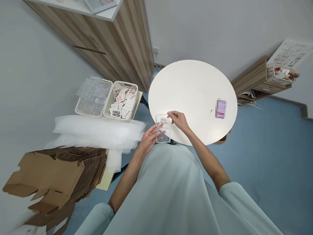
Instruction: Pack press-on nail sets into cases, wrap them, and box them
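Observation:
A clear plastic case [163, 135] stands unfolded over the near left edge of the round white table, its two halves one above the other. My left hand [149, 137] holds it from the left, with fingers showing across and through the clear plastic. In the upper half sits a small card with rows of reddish pieces [164, 120], too small to name. My right hand [178, 120] is closed in a pinch at the upper right corner of the case. Whether those fingertips also grip the card cannot be made out.
On the round white table [190, 88] lies a blurred purple packet [221, 109]. To the left are a white basket of clear cases [94, 96], a basket of small cards [123, 101], white wrapping sheets [97, 130] and stacked flat cardboard boxes [56, 173]. A wooden cabinet [129, 42] stands behind.

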The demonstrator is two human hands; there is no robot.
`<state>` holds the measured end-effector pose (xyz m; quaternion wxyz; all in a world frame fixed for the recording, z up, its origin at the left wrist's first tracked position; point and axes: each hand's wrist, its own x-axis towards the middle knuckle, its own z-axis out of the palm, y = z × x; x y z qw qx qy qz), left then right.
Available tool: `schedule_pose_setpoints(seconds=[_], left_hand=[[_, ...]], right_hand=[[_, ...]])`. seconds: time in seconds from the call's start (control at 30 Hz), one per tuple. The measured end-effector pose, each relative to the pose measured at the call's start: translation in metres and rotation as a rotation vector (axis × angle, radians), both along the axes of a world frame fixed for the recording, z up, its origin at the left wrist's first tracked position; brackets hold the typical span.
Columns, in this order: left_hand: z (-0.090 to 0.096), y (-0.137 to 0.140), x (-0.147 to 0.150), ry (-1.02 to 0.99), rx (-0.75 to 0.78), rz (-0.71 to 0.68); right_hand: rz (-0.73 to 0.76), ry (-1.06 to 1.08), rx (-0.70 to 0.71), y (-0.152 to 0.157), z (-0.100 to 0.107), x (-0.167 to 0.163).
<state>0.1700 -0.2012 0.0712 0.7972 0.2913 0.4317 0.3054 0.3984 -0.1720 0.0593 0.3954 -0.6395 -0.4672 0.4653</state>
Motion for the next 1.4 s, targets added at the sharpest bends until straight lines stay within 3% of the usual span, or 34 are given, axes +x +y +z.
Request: schedule_pose_setpoints(seconds=[0.17, 0.33, 0.67, 0.9, 1.07, 1.23, 1.4], left_hand=[[-0.012, -0.008, -0.029, 0.045, -0.036, 0.132], [-0.017, -0.015, -0.047, 0.063, -0.059, 0.204], [-0.018, -0.019, -0.05, 0.071, -0.064, 0.223], [-0.02, -0.018, -0.045, 0.072, -0.075, 0.197], [-0.023, -0.013, -0.036, 0.061, -0.06, 0.156], [-0.021, -0.005, -0.019, 0.05, -0.057, 0.091], [-0.017, 0.006, 0.001, -0.007, -0.029, -0.005]], right_hand=[[0.167, -0.411, -0.122, 0.015, -0.05, -0.008], [0.324, -0.681, -0.271, 0.02, -0.094, -0.016], [0.379, -0.818, -0.256, 0.016, -0.118, -0.017], [0.313, -0.742, -0.235, 0.015, -0.119, -0.015], [0.213, -0.619, -0.179, -0.001, -0.108, 0.005], [0.111, -0.469, -0.085, -0.023, -0.082, 0.034], [-0.1, -0.262, 0.022, -0.042, -0.039, 0.06]])
